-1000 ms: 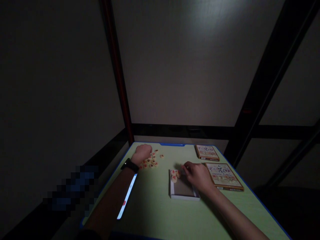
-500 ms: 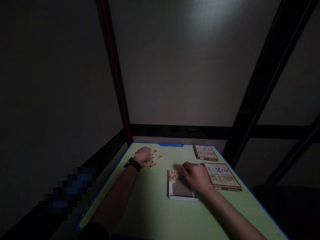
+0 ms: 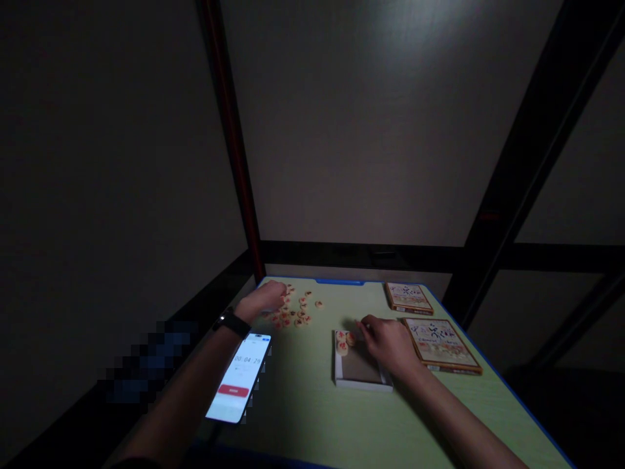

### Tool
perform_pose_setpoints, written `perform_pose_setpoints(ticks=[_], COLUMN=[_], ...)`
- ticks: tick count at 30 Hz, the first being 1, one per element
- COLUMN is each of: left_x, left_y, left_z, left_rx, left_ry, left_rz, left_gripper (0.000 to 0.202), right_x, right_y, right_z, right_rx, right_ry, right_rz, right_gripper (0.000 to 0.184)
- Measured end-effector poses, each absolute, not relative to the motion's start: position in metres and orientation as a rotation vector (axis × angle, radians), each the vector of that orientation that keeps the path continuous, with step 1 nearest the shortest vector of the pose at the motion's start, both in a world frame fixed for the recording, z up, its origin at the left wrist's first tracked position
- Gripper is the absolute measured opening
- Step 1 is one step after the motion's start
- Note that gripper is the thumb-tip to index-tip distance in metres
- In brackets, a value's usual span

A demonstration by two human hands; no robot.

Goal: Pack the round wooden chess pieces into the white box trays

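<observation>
In the head view, taking twelve o'clock as the table's far edge and the shallow open box (image 3: 360, 369) as the hub, the left hand (image 3: 265, 297) has shifted outward toward ten o'clock. It now lies over the outer side of the heap of round pieces (image 3: 299, 322) — more of them show than half a second ago. Its fingers are curled down; whether they grip a piece I cannot tell. Because the forearm has swung aside, the phone (image 3: 240, 381) has come into sight at about nine o'clock, its screen lit.

The right hand (image 3: 389, 342) has hardly moved. It hovers over the box's one-to-three o'clock side, thumb and forefinger drawn close together at the tips; I cannot tell whether they pinch anything.

Three pieces (image 3: 342, 348) sit in the box's eleven o'clock corner, as before — so, as I judge it, the left hand's shift has added nothing there, and most of the sorting ground remains at the heap. One stray piece (image 3: 319, 304) lies at eleven o'clock, apart from the others. The two printed boxes, the smaller (image 3: 409, 298) at one o'clock and the larger (image 3: 442, 344) near three, are untouched.
</observation>
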State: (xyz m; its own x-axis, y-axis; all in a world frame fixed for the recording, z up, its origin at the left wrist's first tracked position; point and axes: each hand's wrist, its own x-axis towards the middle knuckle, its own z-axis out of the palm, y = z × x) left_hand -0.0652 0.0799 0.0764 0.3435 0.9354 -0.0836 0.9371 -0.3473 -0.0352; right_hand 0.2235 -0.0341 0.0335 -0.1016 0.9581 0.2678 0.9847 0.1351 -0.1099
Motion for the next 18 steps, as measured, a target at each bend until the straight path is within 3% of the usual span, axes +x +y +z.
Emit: perform_pose_setpoints(ticks=[18], left_x=[-0.099], left_y=[0.062], left_z=[0.071], left_rx=[2.535], left_ry=[1.736], left_rz=[0.029], left_gripper=[0.021], right_x=[0.224], right_y=[-0.033], right_z=[0.034], right_rx=[-1.895], right_ry=[-2.182], right_rz=[-0.137], right_gripper=[0.034])
